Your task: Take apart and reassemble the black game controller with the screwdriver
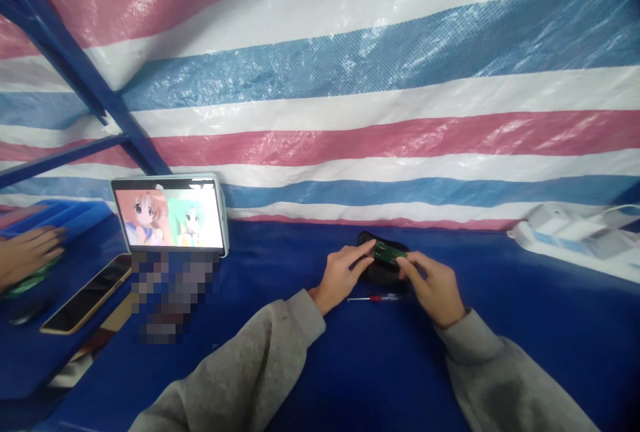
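Observation:
Between my two hands is a small green circuit board (389, 253), gripped at its ends. My left hand (343, 272) pinches its left end with thumb and fingers. At the right end, my right hand (434, 285) has its thumb and fingertips closed on the board. Just behind and beneath the board lies a black object (380, 275), rounded like a case or shell; my hands partly hide it, so I cannot tell its kind. A thin screwdriver (377, 298) with a red part on its handle lies on the blue table in front of it.
A tablet (170, 215) showing a cartoon stands at the left. Left of it lie a phone (87, 295) and a blue tray (70, 219), with another person's hand (33, 255) nearby. A white power strip (565, 245) with plugs sits at the right. Striped sheeting hangs behind.

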The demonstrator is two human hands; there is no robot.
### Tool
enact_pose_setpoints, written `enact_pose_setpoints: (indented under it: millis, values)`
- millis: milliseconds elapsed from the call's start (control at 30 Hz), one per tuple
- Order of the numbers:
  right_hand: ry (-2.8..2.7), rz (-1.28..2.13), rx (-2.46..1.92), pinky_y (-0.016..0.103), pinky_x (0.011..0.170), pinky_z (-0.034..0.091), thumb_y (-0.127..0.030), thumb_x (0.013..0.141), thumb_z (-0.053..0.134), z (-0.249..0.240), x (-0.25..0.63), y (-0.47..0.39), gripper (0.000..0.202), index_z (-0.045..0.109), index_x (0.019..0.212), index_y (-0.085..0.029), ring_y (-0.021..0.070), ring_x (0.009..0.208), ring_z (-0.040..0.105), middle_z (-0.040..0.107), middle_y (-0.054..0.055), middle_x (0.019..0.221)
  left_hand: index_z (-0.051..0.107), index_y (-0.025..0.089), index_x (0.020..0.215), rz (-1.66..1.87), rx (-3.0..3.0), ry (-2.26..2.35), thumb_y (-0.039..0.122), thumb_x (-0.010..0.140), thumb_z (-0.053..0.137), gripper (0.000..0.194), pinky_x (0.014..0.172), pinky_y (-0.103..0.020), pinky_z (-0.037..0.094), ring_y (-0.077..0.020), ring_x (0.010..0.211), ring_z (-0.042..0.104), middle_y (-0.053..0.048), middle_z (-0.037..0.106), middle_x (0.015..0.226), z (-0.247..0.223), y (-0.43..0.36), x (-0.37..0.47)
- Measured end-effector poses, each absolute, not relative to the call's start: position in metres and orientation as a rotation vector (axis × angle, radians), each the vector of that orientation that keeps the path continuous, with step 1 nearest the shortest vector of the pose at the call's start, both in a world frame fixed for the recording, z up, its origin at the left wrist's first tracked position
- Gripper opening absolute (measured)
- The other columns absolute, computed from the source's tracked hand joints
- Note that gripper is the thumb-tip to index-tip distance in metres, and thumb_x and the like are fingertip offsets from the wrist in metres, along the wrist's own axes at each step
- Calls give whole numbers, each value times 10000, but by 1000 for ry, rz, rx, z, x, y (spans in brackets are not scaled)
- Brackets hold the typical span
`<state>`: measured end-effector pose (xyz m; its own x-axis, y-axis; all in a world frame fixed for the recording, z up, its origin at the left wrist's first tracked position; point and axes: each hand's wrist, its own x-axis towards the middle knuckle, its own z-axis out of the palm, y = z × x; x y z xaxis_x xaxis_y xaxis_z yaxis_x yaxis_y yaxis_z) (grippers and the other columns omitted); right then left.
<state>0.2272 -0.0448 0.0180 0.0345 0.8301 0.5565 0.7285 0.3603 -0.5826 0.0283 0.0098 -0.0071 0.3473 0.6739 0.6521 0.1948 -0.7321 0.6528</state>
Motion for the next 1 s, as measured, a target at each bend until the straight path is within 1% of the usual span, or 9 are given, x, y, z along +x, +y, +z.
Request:
enact_pose_setpoints:
  millis: [167, 333, 367, 433, 500, 567, 700, 867, 1000]
  values:
    - [-1725, 182, -1389, 244, 581, 449, -505, 978, 405, 19, 228, -46, 448, 529, 649, -228, 123, 530, 553, 582, -26, 574, 572, 251, 1373, 1321, 2151, 706, 412, 957, 611, 448, 904, -332, 570, -176, 912, 697, -36, 738, 1020, -10, 11, 30]
    - [-1736, 189, -1411, 245, 566, 454, -490, 985, 393, 17, 228, -45, 437, 536, 666, -227, 123, 524, 557, 573, -28, 570, 599, 239, 1326, 1288, 2180, 715, 392, 960, 604, 396, 985, -346, 539, -200, 1089, 660, -70, 676, 1200, -6, 10, 30]
    - [-1732, 194, -1411, 248, 577, 471, -482, 983, 404, 16, 227, -45, 410, 571, 710, -227, 128, 537, 578, 602, -22, 596, 602, 239, 1316, 1291, 2177, 730, 393, 959, 604, 388, 998, -351, 534, -204, 1110, 655, -70, 672, 1221, -5, 10, 30]
    - [-1698, 181, -1402, 268, 638, 525, -488, 964, 453, 15, 227, -44, 336, 650, 911, -221, 148, 603, 645, 686, 4, 710, 602, 245, 1306, 1285, 2178, 779, 409, 959, 599, 384, 993, -363, 541, -208, 1089, 670, -61, 694, 1198, -5, 9, 29]
    - [-1661, 134, -1383, 303, 728, 568, -511, 926, 524, 13, 226, -44, 392, 634, 1157, -213, 175, 700, 698, 738, 40, 866, 603, 252, 1302, 1263, 2187, 836, 425, 964, 586, 380, 969, -373, 557, -211, 1041, 692, -52, 718, 1159, -5, 9, 29]
    - [-1664, 90, -1357, 327, 784, 583, -505, 905, 567, 11, 225, -44, 449, 609, 1248, -218, 191, 767, 717, 747, 61, 957, 604, 254, 1298, 1245, 2193, 875, 424, 973, 575, 368, 964, -379, 560, -213, 1030, 698, -49, 721, 1162, -6, 9, 29]
    - [-1723, 67, -1308, 328, 799, 592, -459, 918, 573, 12, 225, -45, 399, 631, 1244, -236, 198, 800, 721, 746, 63, 965, 608, 251, 1289, 1261, 2192, 890, 408, 979, 572, 349, 975, -374, 554, -212, 1046, 693, -49, 713, 1191, -8, 8, 29]
    - [-1753, 39, -1300, 327, 810, 591, -446, 919, 584, 11, 226, -45, 414, 617, 1275, -238, 196, 801, 716, 737, 65, 969, 606, 242, 1278, 1305, 2199, 867, 426, 978, 558, 356, 950, -360, 559, -209, 1020, 694, -57, 717, 1151, -9, 7, 29]
    - [-1754, 34, -1286, 327, 814, 585, -423, 923, 583, 11, 227, -45, 402, 622, 1275, -235, 190, 781, 706, 730, 59, 930, 588, 229, 1297, 1352, 2211, 810, 393, 988, 549, 352, 961, -356, 552, -207, 1049, 681, -67, 704, 1160, -10, 8, 29]
